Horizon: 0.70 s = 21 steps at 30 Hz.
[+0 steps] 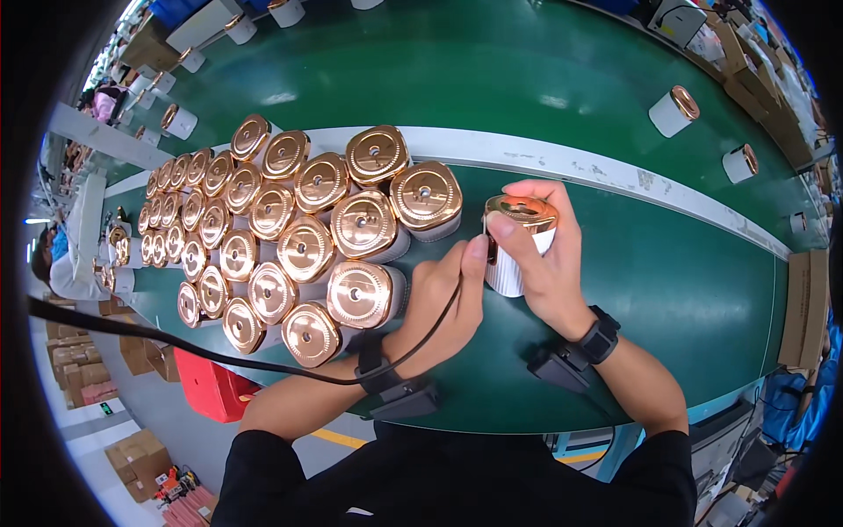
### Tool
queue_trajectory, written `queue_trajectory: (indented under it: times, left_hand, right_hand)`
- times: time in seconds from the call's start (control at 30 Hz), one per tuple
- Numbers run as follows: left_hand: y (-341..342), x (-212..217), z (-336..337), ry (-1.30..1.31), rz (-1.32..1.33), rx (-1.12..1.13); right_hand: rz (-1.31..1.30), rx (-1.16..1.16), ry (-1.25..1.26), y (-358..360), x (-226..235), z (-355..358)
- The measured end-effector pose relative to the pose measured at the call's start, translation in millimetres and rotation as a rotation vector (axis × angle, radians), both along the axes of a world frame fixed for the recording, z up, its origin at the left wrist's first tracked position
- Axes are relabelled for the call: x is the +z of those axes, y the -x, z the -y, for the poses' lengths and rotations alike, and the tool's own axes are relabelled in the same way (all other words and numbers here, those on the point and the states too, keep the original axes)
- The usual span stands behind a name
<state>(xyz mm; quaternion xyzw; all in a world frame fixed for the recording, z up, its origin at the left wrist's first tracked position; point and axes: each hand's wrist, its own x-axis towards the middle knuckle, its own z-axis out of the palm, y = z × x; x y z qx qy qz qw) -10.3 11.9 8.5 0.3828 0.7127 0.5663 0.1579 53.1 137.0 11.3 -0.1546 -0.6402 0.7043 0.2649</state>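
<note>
Head view: right hand [553, 272] grips a copper-topped can [504, 274]; left hand [443, 294], thumb and fingers pinched narrow, is at its left side, any held item indiscernible. Similar cans [362, 294] crowd the tabletop [676, 299] left of both hands.

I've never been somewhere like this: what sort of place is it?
Probably a factory: rows of similar copper-topped white containers on a green workbench, more along what looks like a conveyor, and cardboard boxes nearby.
</note>
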Motion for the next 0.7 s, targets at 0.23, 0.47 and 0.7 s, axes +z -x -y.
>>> queue_trajectory:
  times: [0.23, 0.47, 0.7]
  left_hand:
    - [5, 2, 3, 0.027, 0.093, -0.021]
    - [3, -4, 1, -0.02, 0.11, 0.004]
    - [5, -1, -2, -0.056, 0.368, 0.01]
  right_hand:
    - [0.047, 0.04, 0.109, 5, 7, 1]
    - [0.136, 0.027, 0.059, 5, 13, -1]
    - [0.062, 0.152, -0.311, 20, 22, -35]
